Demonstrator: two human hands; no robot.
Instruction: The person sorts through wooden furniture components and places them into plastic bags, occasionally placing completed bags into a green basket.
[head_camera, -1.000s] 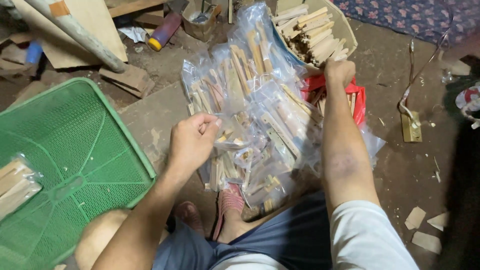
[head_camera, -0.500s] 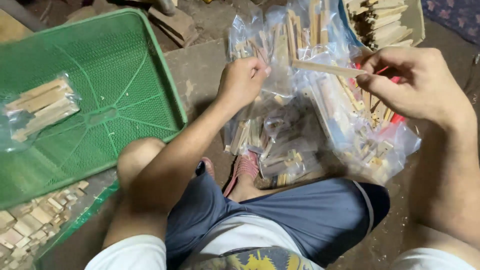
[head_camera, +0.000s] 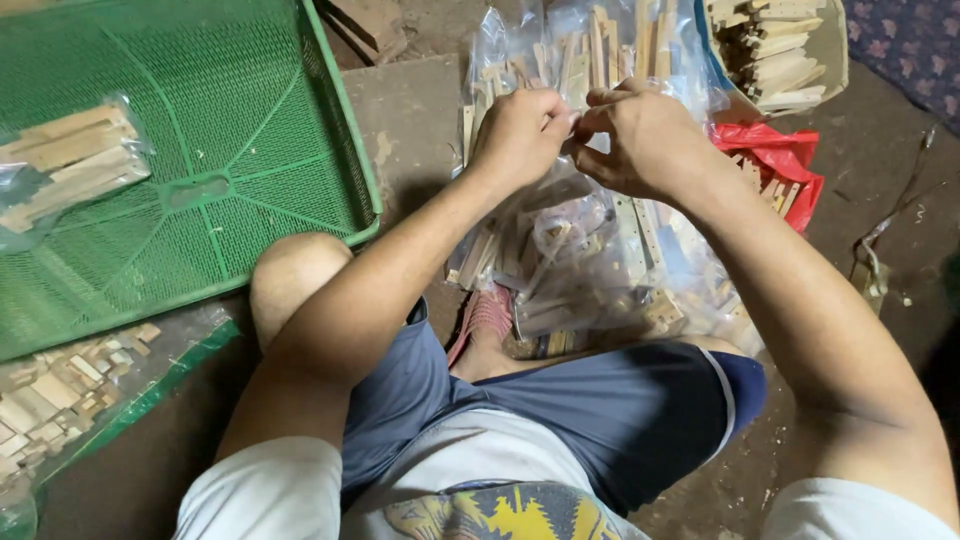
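To your left you have a green mesh tray (head_camera: 300, 130) holding one clear bag of wood strips (head_camera: 70, 160). Nearer left lies a bag of small wood blocks (head_camera: 60, 385). Far right you see a box of wood pieces (head_camera: 780, 45) beside a red bag (head_camera: 785, 160).

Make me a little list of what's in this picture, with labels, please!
left hand: fingers pinched together, meeting the right hand
right hand: fingertips against the left hand; what they pinch is hidden
under the hands: pile of clear bags filled with small wooden sticks
green mesh tray: on the left, holds one filled bag
red bag: beside the pile
box of sticks: top right
ground: dirt floor
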